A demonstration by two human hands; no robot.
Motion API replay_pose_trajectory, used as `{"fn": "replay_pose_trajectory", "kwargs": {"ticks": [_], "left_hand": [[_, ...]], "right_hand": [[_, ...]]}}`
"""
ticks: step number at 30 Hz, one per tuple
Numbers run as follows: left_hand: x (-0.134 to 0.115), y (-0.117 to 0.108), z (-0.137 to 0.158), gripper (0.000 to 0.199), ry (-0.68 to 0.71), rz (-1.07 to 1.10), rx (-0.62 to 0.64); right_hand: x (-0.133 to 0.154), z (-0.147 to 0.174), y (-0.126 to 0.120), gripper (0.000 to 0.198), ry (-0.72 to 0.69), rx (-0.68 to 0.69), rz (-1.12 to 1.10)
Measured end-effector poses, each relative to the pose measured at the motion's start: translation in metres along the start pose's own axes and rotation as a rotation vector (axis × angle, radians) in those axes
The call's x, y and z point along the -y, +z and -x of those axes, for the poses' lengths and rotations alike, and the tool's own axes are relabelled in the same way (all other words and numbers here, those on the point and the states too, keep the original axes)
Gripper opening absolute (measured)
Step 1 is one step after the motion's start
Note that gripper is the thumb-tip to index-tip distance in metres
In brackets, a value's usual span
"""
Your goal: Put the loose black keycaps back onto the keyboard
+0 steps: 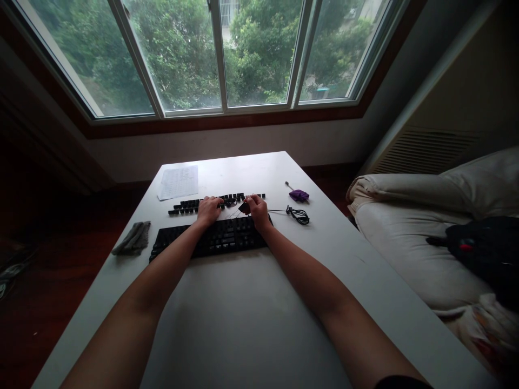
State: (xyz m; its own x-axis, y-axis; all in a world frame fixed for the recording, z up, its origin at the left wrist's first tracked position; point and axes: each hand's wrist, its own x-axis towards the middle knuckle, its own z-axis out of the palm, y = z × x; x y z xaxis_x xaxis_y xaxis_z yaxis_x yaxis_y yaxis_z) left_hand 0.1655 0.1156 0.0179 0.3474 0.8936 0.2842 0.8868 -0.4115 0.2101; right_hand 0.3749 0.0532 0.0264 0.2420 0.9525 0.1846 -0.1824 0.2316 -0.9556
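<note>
A black keyboard (227, 233) lies across the white table beneath my wrists. Loose black keycaps (184, 206) stand in rows just beyond it. My left hand (209, 210) is over these rows, its fingers curled down and pinching at a keycap; the fingertips are partly hidden. Above the keyboard's far right part, my right hand (257, 209) is closed on a keycap puller (244, 208) with a dark handle and thin wire prongs pointing down to the left. A small dark round item (231, 203) sits between my hands.
Left of the keyboard lies a folded grey cloth (133, 239), with a printed sheet (178, 182) farther back. To the right are a coiled black cable (298, 215) and a purple item (299, 195). A pale sofa (397, 227) stands beyond the table's right edge.
</note>
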Motion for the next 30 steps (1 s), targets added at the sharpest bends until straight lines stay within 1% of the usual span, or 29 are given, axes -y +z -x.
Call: {"fn": "replay_pose_trajectory", "kwargs": {"ticks": [8, 13, 19, 30], "left_hand": [[-0.0013, -0.0005, 0.0008, 0.031, -0.019, -0.010, -0.014], [-0.0039, -0.0012, -0.0007, 0.030, 0.012, -0.006, -0.019], [-0.0073, -0.0010, -0.0040, 0.024, 0.013, -0.005, 0.017], [-0.0038, 0.0014, -0.0044, 0.023, 0.026, -0.002, -0.002]], "right_hand": [[-0.0005, 0.0001, 0.0001, 0.032, -0.001, 0.003, 0.009], [-0.0002, 0.0005, 0.0004, 0.031, -0.006, 0.013, -0.002], [0.0007, 0.0000, 0.0012, 0.032, 0.010, 0.000, 0.015], [-0.0002, 0.0004, 0.0013, 0.032, 0.000, 0.007, -0.001]]}}
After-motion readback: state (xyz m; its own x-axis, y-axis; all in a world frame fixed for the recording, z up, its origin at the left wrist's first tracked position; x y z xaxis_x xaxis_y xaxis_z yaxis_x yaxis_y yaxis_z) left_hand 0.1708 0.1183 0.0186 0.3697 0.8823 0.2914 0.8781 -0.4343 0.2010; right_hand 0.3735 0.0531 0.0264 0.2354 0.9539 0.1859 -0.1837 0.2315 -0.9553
